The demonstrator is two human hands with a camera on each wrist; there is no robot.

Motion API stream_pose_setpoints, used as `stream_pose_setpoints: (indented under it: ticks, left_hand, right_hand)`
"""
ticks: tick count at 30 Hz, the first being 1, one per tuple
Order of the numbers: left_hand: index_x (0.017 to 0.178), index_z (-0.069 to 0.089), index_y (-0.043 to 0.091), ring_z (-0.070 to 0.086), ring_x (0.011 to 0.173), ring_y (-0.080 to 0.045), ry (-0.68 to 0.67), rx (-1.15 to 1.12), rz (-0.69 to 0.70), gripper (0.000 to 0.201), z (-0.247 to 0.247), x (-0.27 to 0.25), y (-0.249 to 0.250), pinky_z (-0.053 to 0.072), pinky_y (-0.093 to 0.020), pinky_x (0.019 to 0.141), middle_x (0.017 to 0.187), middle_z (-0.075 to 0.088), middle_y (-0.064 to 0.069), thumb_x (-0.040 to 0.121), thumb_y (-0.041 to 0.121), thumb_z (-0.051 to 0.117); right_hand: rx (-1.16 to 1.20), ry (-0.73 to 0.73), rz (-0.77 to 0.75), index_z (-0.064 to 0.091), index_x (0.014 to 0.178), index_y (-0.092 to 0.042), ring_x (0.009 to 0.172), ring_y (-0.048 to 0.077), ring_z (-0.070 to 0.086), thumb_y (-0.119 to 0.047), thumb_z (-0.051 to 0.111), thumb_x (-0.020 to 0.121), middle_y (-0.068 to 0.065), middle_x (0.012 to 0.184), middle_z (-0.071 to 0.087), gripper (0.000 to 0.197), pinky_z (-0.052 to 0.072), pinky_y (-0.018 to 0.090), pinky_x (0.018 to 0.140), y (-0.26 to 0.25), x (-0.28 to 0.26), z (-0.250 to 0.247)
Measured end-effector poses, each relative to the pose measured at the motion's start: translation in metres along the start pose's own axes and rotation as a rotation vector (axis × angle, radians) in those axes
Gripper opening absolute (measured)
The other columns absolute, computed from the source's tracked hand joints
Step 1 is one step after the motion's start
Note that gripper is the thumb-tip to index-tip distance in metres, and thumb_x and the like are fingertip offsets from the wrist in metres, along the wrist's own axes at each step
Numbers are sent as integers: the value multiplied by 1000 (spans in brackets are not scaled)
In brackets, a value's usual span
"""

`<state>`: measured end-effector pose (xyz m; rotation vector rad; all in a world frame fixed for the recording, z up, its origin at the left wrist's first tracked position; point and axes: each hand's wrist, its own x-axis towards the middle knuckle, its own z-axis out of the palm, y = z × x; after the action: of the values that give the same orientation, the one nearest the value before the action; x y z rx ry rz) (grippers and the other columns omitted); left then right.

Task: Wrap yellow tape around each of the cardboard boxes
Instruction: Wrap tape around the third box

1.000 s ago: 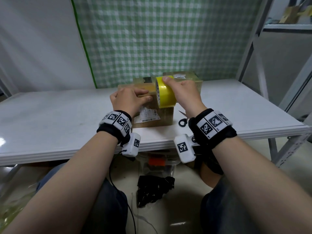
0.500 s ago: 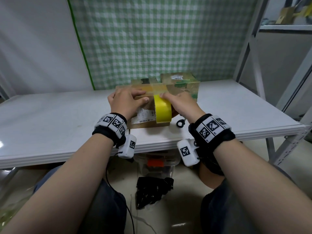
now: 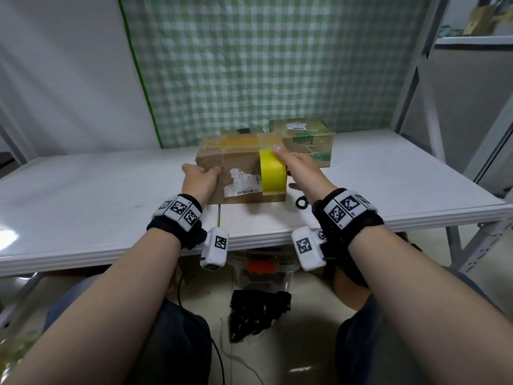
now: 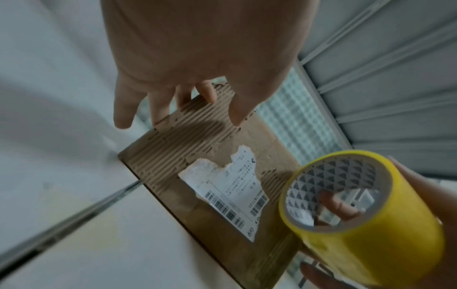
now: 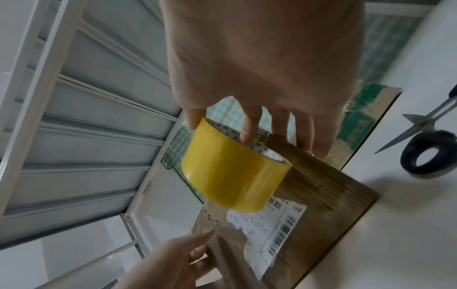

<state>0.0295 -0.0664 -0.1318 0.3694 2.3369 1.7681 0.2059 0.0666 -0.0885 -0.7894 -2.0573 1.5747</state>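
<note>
A worn cardboard box (image 3: 238, 173) with a torn white label stands tipped up on the table, its labelled face towards me. My left hand (image 3: 205, 173) grips its left end, fingers over the far edge (image 4: 158, 109) and thumb on the front face. My right hand (image 3: 283, 162) holds a yellow tape roll (image 3: 273, 176) against the box's right end, with the thumb on the outside and a finger through the core (image 5: 249, 133). Yellow tape runs along the box's top. A second box (image 3: 305, 140), glossy with tape and green print, sits behind to the right.
Black-handled scissors (image 3: 301, 202) lie on the white table (image 3: 111, 207) just right of the box, under my right wrist. A green checked cloth hangs behind. A metal shelf frame (image 3: 416, 87) stands at the right. A clear tub and a black bag sit under the table.
The tape roll came down from the box's top over its labelled face. My left hand shifted from the top to the left end, and the box tipped so that its face shows more.
</note>
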Motion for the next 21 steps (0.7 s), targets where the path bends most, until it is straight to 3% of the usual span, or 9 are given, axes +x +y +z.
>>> stream_pose_setpoints:
  ticks: [2, 5, 6, 8, 10, 12, 15, 17, 21]
  left_hand:
    - [112, 32, 13, 53, 102, -24, -9, 27, 53, 33, 2, -1, 0, 46, -36, 89, 113, 48, -7, 99, 23, 60]
    - [115, 32, 18, 54, 97, -20, -22, 7, 101, 33, 1, -1, 1, 46, -35, 88, 116, 50, -4, 98, 19, 61]
    - [117, 34, 22, 56, 103, -22, -13, -1, 117, 35, 0, 2, 0, 48, -37, 92, 119, 51, -2, 96, 21, 62]
    - [120, 40, 36, 54, 120, -28, 7, -12, 159, 41, -3, 4, 2, 49, -44, 101, 121, 52, 7, 87, 29, 64]
    - [122, 46, 48, 50, 126, -27, 28, -9, 207, 49, -8, 5, 5, 48, -46, 104, 118, 52, 17, 77, 36, 63]
    - [131, 53, 49, 47, 131, -24, 36, -7, 249, 60, -11, 4, 11, 44, -43, 109, 126, 54, 19, 73, 42, 66]
    - [140, 58, 37, 43, 138, -22, 15, -3, 264, 73, -13, 5, 15, 38, -44, 116, 143, 56, 8, 69, 52, 70]
    - [140, 60, 30, 44, 139, -24, 10, 47, 238, 74, -12, 4, 14, 36, -44, 117, 143, 58, 6, 70, 55, 69]
    - [116, 72, 38, 38, 140, -28, 8, 349, 276, 57, -12, -7, 21, 33, -48, 115, 141, 56, 6, 69, 70, 68]
  right_hand:
    - [38, 8, 9, 59, 138, -23, 129, 22, 55, -83, 49, 82, 1, 142, 59, 82, 41, 49, 113, 2, 3, 2]
    - [88, 40, 16, 54, 145, -27, 137, 22, 49, -94, 33, 73, -1, 150, 53, 100, 33, 51, 117, -1, 5, 4]
    - [110, 56, 10, 58, 141, -28, 136, 23, 50, -94, 29, 73, -1, 148, 55, 99, 33, 51, 117, -4, 5, 4]
    - [140, 87, -15, 66, 124, -32, 131, 23, 54, -83, 24, 91, 0, 144, 59, 74, 37, 47, 113, -11, 3, 3]
    - [165, 95, -33, 65, 108, -38, 123, 20, 59, -69, 21, 101, 0, 136, 63, 54, 42, 37, 100, -16, 7, 0]
    - [177, 82, -62, 63, 114, -35, 116, 16, 60, -67, 26, 102, -3, 131, 64, 51, 42, 31, 90, -15, 14, -4]
    - [140, 69, -87, 52, 144, -33, 132, 18, 51, -70, 42, 96, -5, 149, 52, 61, 43, 40, 105, -12, 21, -6]
    - [78, 47, -73, 45, 151, -28, 136, 20, 48, -60, 44, 101, -3, 154, 46, 59, 43, 43, 108, -8, 29, -6]
    - [-28, 2, -77, 51, 145, -18, 130, 21, 51, -41, 42, 108, 2, 148, 51, 45, 39, 43, 114, 0, 42, -2]
